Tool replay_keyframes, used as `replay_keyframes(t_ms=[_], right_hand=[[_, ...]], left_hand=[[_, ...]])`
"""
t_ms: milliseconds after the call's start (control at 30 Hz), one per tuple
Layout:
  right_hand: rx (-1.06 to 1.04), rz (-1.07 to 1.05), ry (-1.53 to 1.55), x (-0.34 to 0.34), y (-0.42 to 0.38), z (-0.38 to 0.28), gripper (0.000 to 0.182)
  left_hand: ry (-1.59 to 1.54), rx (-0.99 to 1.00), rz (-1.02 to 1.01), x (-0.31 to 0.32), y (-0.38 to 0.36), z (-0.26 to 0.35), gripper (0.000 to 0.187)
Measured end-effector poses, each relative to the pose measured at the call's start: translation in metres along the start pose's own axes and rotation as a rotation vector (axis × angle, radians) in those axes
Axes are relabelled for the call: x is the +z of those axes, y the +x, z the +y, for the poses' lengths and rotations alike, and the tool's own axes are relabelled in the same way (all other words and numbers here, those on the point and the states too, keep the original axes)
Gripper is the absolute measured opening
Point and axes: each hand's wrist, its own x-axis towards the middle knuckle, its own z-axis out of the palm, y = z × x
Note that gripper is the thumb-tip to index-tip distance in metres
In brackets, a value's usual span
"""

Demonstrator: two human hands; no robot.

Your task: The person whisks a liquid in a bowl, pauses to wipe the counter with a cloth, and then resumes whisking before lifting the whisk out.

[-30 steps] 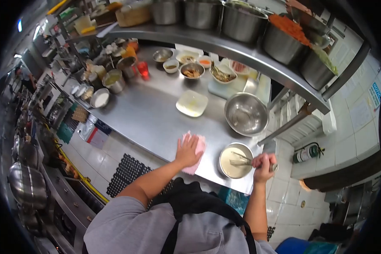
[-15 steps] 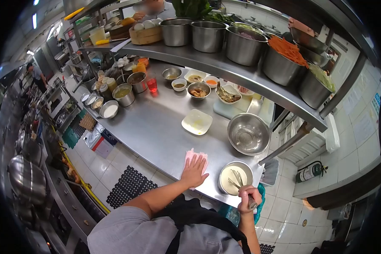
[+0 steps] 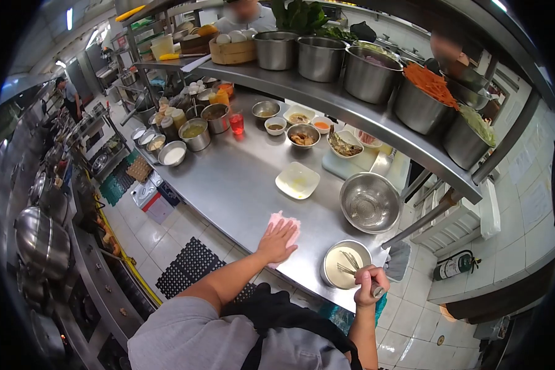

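My left hand [image 3: 277, 240] lies flat with fingers stretched out on a crumpled pink cloth [image 3: 293, 235], pressed against the steel table near its front edge. My right hand [image 3: 369, 283] is closed round the handle of a wire whisk [image 3: 350, 262]. The whisk leans in a metal bowl [image 3: 325, 271] of pale, creamy liquid, its wire end dipping into that liquid [image 3: 336, 259]. This bowl sits by the table's right front corner. Behind it stands a larger metal bowl [image 3: 370, 203]. A white square dish [image 3: 297, 180] with yellowish residue is beyond the cloth.
Small bowls of food [image 3: 303, 135] line the back of the steel table [image 3: 228, 179]. Sauce containers and a red cup [image 3: 237, 123] stand at the back left. Overhead runs a shelf [image 3: 302, 95] with pots, one heaped with orange shreds [image 3: 428, 86]. Another person [image 3: 246, 18] is behind it.
The camera view has shifted slightly. My left hand and the cloth have slid a little left on the table. My right hand has moved slightly with the whisk, still in the bowl.
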Motion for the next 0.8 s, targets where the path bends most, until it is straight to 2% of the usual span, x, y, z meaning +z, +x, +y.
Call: replay_keyframes(t_ms=[233,467,800], right_hand=[[0.021,0.001,0.004,-0.007,-0.004,0.001,0.022],[0.019,0.004,0.035,0.003,0.002,0.003,0.021],[0.072,-0.019,-0.08,0.033,0.028,0.008,0.024]], left_hand=[[0.026,-0.279,-0.027,-0.006,-0.004,-0.071,0.073],[0.022,-0.415,0.009,-0.016,-0.001,-0.117,0.074],[-0.017,-0.523,0.07,-0.026,0.006,-0.201,0.074]])
